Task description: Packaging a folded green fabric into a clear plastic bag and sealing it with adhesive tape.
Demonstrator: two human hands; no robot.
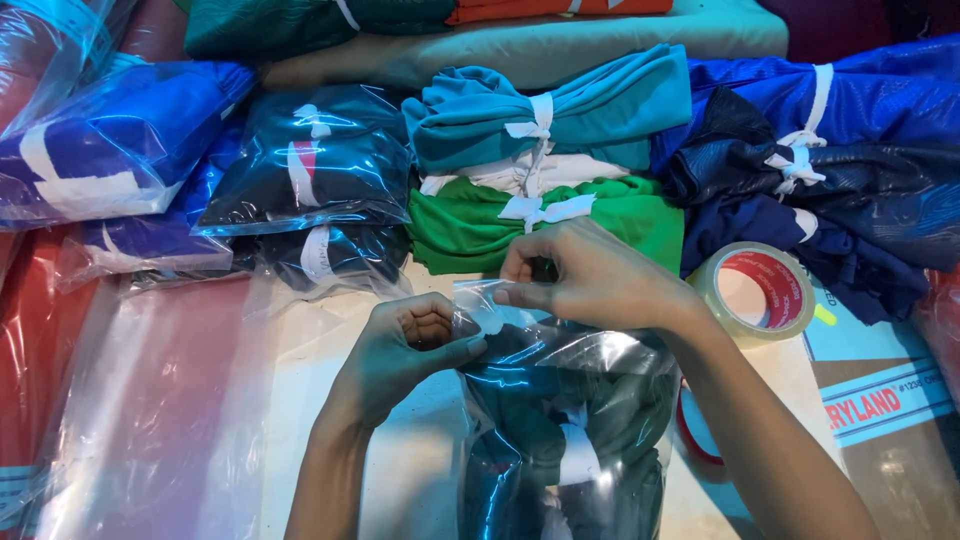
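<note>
Hands meet at the mouth of a clear plastic bag [565, 400] that lies in front of the person, its long axis running from the near edge of the view away toward the stacked clothes. The open end is the far end, so the mouth points away from the body and the bulk of the bag, filled with a dark folded garment [560, 440] tied with a white strip, trails back between the forearms.

The left hand [400, 350] is curled, thumb and fingers pinched on the left corner of the bag's flap. The right hand [590, 275] sits a little farther out and higher, fingers closed on the flap's top edge just right of centre. Both grips are narrow pinches on thin film, and the two hands are close, almost touching. The left hand is nearer the body; the right is nearer the bundles.

Just beyond the right hand lies a green bundle [550, 225], with a teal bundle [550, 105] behind it. A roll of clear tape [760, 292] rests just right of the right wrist, on a cardboard box [880, 420]. Bagged dark garments [310, 160] lie to the far left.
</note>
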